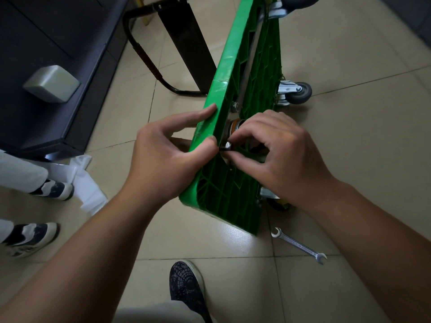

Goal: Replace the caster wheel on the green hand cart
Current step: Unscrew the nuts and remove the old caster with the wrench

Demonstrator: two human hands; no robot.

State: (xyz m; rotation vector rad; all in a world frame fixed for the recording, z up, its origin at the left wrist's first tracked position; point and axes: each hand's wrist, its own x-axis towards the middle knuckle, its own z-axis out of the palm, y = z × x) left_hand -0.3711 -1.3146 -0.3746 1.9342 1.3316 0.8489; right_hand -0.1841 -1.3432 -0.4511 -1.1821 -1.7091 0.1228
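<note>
**A:** Where is the green hand cart (pixel 229 66)?

**B:** It stands tipped on its long side on the tiled floor (pixel 349 66), with the ribbed underside facing right. Its black handle (pixel 144 57) is folded out to the cart's left.

**A:** And the left hand (pixel 163 157)?

**B:** It grips the cart's upper rim. The thumb presses the edge, the forefinger lies straight along it, and the other fingers curl behind the deck.

**A:** The right hand (pixel 284 155)?

**B:** It is against the underside, thumb and forefinger pinched round a small bolt (pixel 226 145). The remaining fingers are bent loosely above it. The bolt sits just below a round metal fitting (pixel 234 127) on the cart's underside, which the hand partly hides.

**A:** Which wheels show?

**B:** A grey caster wheel (pixel 300 93) in a silver bracket sticks out from the underside, further along the cart from the hands. Another dark wheel (pixel 296 1) is at the far end. Under the right wrist, at the cart's near corner, there is a bit of yellow-hubbed wheel (pixel 278 203).

**A:** Any tools?

**B:** An open-ended wrench (pixel 298 245) lies flat on the floor just off the cart's near corner, touching nothing.

**A:** Anything else?

**B:** A dark patterned shoe (pixel 186 283) is on the floor nearer than the cart. Well to the cart's left are someone's black-and-white shoes (pixel 53 188), a white plastic bag (pixel 86 183) and a dark cabinet (pixel 46 54).
</note>
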